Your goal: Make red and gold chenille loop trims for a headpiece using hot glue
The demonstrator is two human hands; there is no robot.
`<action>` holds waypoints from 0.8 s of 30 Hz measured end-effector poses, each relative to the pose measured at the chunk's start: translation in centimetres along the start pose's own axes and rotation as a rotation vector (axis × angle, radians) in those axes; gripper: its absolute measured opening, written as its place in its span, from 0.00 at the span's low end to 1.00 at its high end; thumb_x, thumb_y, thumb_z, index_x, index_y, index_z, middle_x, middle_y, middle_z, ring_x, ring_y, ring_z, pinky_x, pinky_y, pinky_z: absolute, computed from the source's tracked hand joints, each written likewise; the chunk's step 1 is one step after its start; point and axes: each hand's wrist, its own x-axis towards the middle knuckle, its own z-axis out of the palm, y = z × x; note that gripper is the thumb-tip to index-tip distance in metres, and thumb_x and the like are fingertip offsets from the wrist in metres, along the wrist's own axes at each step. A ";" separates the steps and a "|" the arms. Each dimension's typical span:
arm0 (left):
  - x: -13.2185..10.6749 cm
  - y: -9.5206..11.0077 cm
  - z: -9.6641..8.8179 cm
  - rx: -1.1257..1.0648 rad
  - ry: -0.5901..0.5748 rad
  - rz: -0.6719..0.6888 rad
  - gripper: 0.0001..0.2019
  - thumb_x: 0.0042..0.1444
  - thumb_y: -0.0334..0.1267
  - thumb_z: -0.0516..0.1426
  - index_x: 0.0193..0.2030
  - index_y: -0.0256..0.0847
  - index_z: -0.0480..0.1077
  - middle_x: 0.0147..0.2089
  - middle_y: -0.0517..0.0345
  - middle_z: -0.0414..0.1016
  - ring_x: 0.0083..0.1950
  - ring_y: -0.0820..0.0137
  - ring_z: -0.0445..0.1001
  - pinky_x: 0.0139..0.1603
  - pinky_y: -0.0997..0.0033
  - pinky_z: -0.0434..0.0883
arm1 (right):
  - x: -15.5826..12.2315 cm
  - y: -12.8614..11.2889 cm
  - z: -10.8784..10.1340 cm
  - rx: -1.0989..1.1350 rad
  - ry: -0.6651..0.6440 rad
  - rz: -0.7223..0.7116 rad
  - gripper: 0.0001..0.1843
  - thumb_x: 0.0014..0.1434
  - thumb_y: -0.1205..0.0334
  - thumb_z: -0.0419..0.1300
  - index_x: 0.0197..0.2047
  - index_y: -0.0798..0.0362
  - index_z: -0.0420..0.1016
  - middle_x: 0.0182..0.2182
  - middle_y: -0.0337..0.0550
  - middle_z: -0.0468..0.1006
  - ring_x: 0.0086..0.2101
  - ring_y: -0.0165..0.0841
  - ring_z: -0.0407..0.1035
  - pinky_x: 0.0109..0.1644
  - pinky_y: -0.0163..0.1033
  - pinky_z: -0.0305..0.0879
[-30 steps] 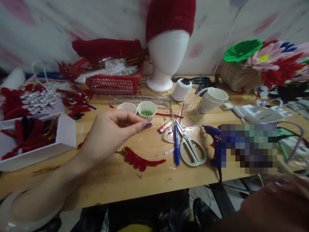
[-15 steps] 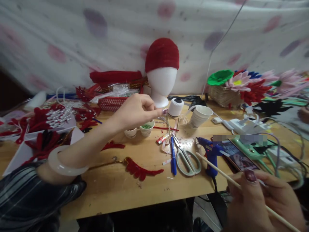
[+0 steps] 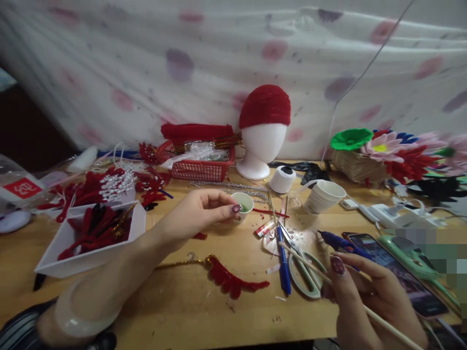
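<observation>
My left hand (image 3: 207, 211), wearing a white bangle, is closed at the left side of a small white cup (image 3: 247, 198) with green bits inside. Its thumb and fingers overlap the cup's rim. In my right hand (image 3: 368, 296) is a thin pale stick (image 3: 308, 265), pinched between thumb and fingers, its tip over the scissors (image 3: 314, 272) and a blue pen (image 3: 283, 267). Between the hands lies a red fuzzy scalloped piece (image 3: 229, 279) on a gold twisted stem. A blue glue gun (image 3: 341, 243) is partly hidden behind my right hand.
A white foam head (image 3: 260, 146) with a red cap stands at the back, beside a red basket (image 3: 199, 170). A white box (image 3: 58, 262) of red pieces is at left. Thread spool (image 3: 282, 180), larger paper cup (image 3: 324, 197), phone (image 3: 404, 277) and power strip (image 3: 390, 214) lie to the right.
My left hand has come down and back to the small cup of green bits, which now looks tilted. The stick's tip has moved left over the scissors. The view has shifted.
</observation>
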 end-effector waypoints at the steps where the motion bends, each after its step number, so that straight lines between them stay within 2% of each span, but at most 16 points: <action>1: -0.8 -0.3 -0.2 0.040 0.044 0.010 0.10 0.54 0.45 0.65 0.34 0.39 0.76 0.32 0.55 0.82 0.32 0.69 0.78 0.31 0.72 0.74 | -0.2 0.0 0.3 -0.021 -0.024 -0.029 0.13 0.52 0.55 0.72 0.38 0.53 0.79 0.22 0.39 0.79 0.16 0.30 0.69 0.18 0.33 0.64; 3: -2.6 -1.4 -0.3 0.138 0.160 0.117 0.14 0.55 0.47 0.64 0.28 0.39 0.72 0.29 0.58 0.78 0.30 0.71 0.76 0.30 0.73 0.73 | -0.3 0.3 1.0 -0.075 -0.055 -0.126 0.10 0.54 0.57 0.71 0.36 0.54 0.80 0.24 0.39 0.79 0.19 0.29 0.69 0.21 0.34 0.62; 6: -5.8 -4.3 1.0 0.403 0.334 0.337 0.18 0.65 0.39 0.56 0.22 0.40 0.68 0.26 0.62 0.73 0.30 0.74 0.73 0.33 0.74 0.71 | -0.4 0.9 2.1 -0.167 -0.122 -0.269 0.09 0.57 0.59 0.69 0.29 0.53 0.80 0.21 0.36 0.77 0.22 0.28 0.68 0.27 0.35 0.60; 7: -6.8 -5.6 1.7 0.496 0.368 0.416 0.17 0.65 0.36 0.55 0.23 0.40 0.69 0.26 0.61 0.73 0.30 0.74 0.73 0.32 0.74 0.70 | -0.5 1.0 2.6 -0.183 -0.163 -0.285 0.10 0.59 0.59 0.68 0.27 0.52 0.79 0.20 0.35 0.76 0.22 0.28 0.68 0.27 0.35 0.60; 9: -8.5 -8.3 3.1 0.678 0.417 0.545 0.09 0.63 0.28 0.55 0.33 0.38 0.75 0.33 0.57 0.78 0.36 0.70 0.75 0.40 0.70 0.73 | -0.8 1.2 3.8 -0.190 -0.267 -0.282 0.14 0.63 0.58 0.64 0.26 0.52 0.79 0.17 0.34 0.73 0.20 0.26 0.66 0.25 0.34 0.59; 10: -9.1 -9.6 3.7 0.762 0.442 0.586 0.09 0.63 0.26 0.55 0.38 0.37 0.77 0.36 0.54 0.80 0.40 0.68 0.76 0.45 0.67 0.74 | -1.0 1.3 4.4 -0.191 -0.325 -0.275 0.16 0.65 0.58 0.62 0.25 0.52 0.79 0.16 0.34 0.72 0.19 0.26 0.65 0.24 0.34 0.58; 12: -9.9 -11.6 4.4 0.909 0.393 0.582 0.11 0.64 0.27 0.54 0.47 0.35 0.77 0.44 0.50 0.81 0.46 0.64 0.76 0.48 0.64 0.75 | -1.5 1.5 5.7 -0.193 -0.431 -0.266 0.19 0.67 0.58 0.59 0.25 0.52 0.78 0.16 0.34 0.71 0.18 0.25 0.64 0.22 0.34 0.56; 15: -10.1 -13.0 4.3 0.970 0.395 0.549 0.12 0.63 0.30 0.57 0.51 0.36 0.76 0.46 0.50 0.81 0.46 0.62 0.76 0.48 0.62 0.74 | -2.6 2.0 7.4 -0.169 -0.517 -0.270 0.24 0.69 0.54 0.56 0.22 0.52 0.76 0.15 0.35 0.68 0.17 0.26 0.63 0.23 0.36 0.56; 18: -10.0 -13.1 3.7 0.941 0.476 0.445 0.13 0.61 0.30 0.59 0.52 0.36 0.76 0.47 0.48 0.80 0.48 0.61 0.75 0.50 0.58 0.72 | -3.5 2.6 8.5 -0.181 -0.554 -0.298 0.31 0.70 0.46 0.50 0.18 0.51 0.70 0.13 0.36 0.64 0.17 0.28 0.59 0.23 0.38 0.55; 20: -10.1 -13.0 3.4 0.941 0.460 0.394 0.14 0.61 0.32 0.60 0.53 0.37 0.76 0.50 0.48 0.79 0.50 0.59 0.74 0.51 0.56 0.71 | -3.9 2.9 9.0 -0.219 -0.571 -0.326 0.33 0.70 0.43 0.48 0.18 0.50 0.69 0.13 0.35 0.62 0.17 0.28 0.58 0.23 0.38 0.55; 24: -10.1 -13.0 3.3 0.926 0.410 0.323 0.14 0.61 0.32 0.59 0.54 0.37 0.76 0.52 0.52 0.81 0.50 0.59 0.74 0.50 0.57 0.66 | -3.9 3.4 9.3 -0.217 -0.556 -0.353 0.31 0.71 0.47 0.48 0.19 0.50 0.69 0.14 0.35 0.62 0.16 0.28 0.57 0.23 0.39 0.55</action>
